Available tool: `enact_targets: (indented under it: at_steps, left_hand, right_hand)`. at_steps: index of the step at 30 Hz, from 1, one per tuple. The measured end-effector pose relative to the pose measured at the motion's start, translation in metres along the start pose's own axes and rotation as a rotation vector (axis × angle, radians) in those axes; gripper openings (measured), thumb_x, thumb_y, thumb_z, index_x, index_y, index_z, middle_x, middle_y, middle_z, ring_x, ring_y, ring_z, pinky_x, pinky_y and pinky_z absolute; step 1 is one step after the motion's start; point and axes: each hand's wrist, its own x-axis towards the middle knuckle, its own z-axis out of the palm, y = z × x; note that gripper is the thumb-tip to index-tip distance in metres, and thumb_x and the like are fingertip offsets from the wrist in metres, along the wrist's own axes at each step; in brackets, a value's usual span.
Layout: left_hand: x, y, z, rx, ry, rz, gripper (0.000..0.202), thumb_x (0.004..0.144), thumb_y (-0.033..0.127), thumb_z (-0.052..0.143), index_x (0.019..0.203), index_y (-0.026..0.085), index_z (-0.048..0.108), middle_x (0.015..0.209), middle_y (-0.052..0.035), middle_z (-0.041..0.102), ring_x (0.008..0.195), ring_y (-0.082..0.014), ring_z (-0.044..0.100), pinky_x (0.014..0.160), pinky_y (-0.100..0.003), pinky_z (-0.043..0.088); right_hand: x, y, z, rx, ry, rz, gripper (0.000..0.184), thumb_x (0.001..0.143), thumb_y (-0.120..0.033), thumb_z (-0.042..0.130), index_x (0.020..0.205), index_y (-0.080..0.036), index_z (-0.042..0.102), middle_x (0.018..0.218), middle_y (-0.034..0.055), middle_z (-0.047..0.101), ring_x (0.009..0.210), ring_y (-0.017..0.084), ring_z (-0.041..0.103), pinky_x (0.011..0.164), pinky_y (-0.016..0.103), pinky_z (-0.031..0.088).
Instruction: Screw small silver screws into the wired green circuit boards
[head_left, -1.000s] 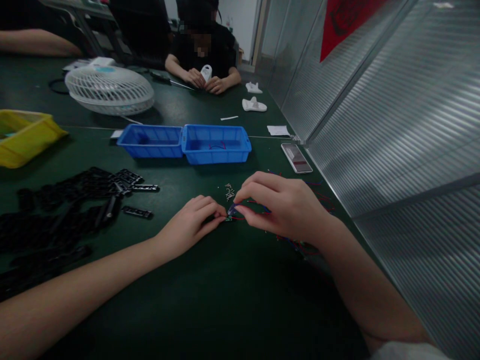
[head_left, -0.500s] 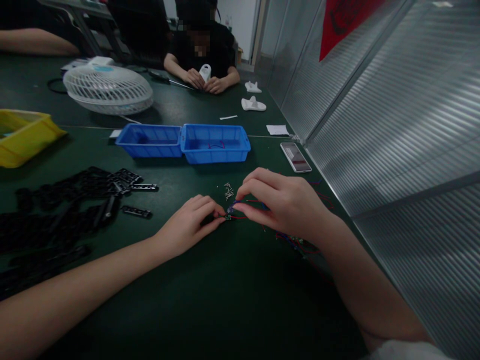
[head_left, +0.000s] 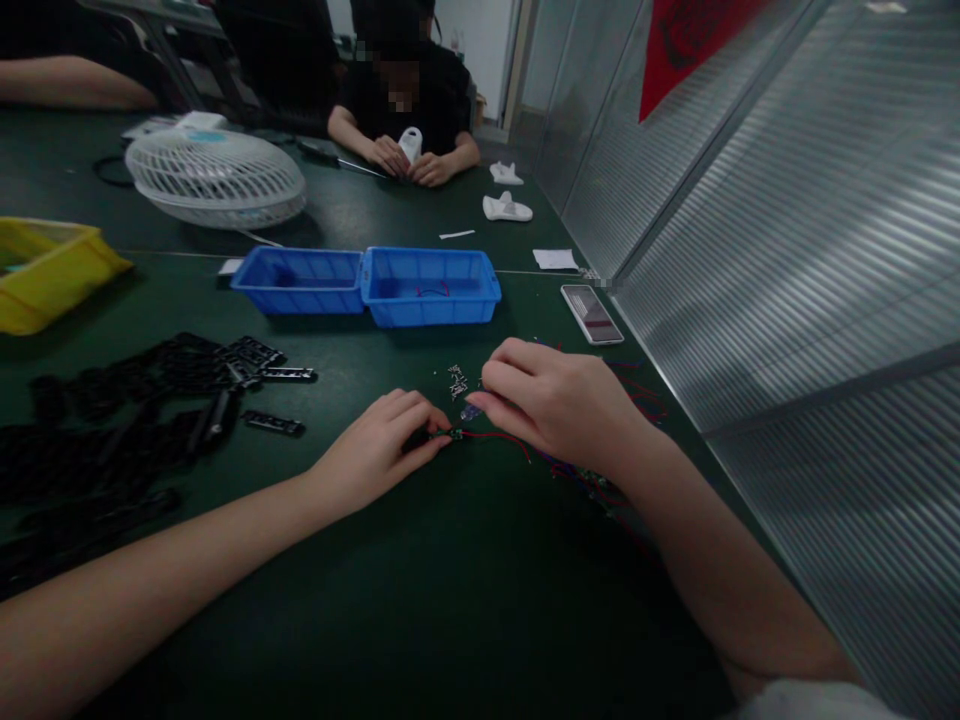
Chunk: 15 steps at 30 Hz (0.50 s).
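Observation:
My left hand (head_left: 379, 445) rests on the dark green table (head_left: 420, 600) with thumb and fingers pinched on a tiny green circuit board (head_left: 454, 434) that has a red wire (head_left: 501, 438) running off to the right. My right hand (head_left: 559, 400) lies just right of it, fingers curled and pinched on a small bluish part (head_left: 471, 411) close to the board. A little heap of small metal pieces (head_left: 457, 380) sits just beyond the fingertips. More red and blue wires (head_left: 600, 490) lie under and behind my right wrist.
Two blue bins (head_left: 367, 285) stand behind my hands, a phone (head_left: 591, 313) to their right. Black plastic strips (head_left: 142, 400) are heaped at left, with a yellow bin (head_left: 45, 270) and a white fan (head_left: 214, 180) beyond. Another person (head_left: 409, 110) sits at the far end holding a white part.
My right hand has shifted slightly back and to the right, lifting the bluish part away from the board; more red wire now shows. My left hand has stayed put.

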Motion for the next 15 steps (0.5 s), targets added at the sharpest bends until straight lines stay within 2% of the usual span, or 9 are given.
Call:
enact_targets:
  at_steps: [10,15]
  left_hand:
    - [0.0018,-0.0021,0.0031,0.026,0.005,0.032,0.013,0.098,0.034,0.051,0.099,0.022,0.057,0.096,-0.0009,0.057,0.09,-0.0188,0.049,0.08,-0.033,0.039]
    - [0.0023,-0.0013,0.0028,0.009,0.025,0.03,0.013,0.098,0.032,0.051,0.097,0.022,0.058,0.094,-0.0013,0.056,0.089,-0.0184,0.049,0.078,-0.032,0.039]
  right_hand:
    - [-0.0001,-0.0091,0.0063,-0.031,0.079,0.062,0.042,0.102,-0.043,0.034,0.077,-0.021,0.06,0.078,0.0009,0.062,0.072,0.014,0.055,0.058,0.029,0.027]
    - [0.0003,-0.0095,0.0039,-0.011,0.103,0.101,0.039,0.099,-0.048,0.04,0.081,-0.019,0.061,0.078,0.0012,0.063,0.069,0.014,0.056,0.056,0.03,0.026]
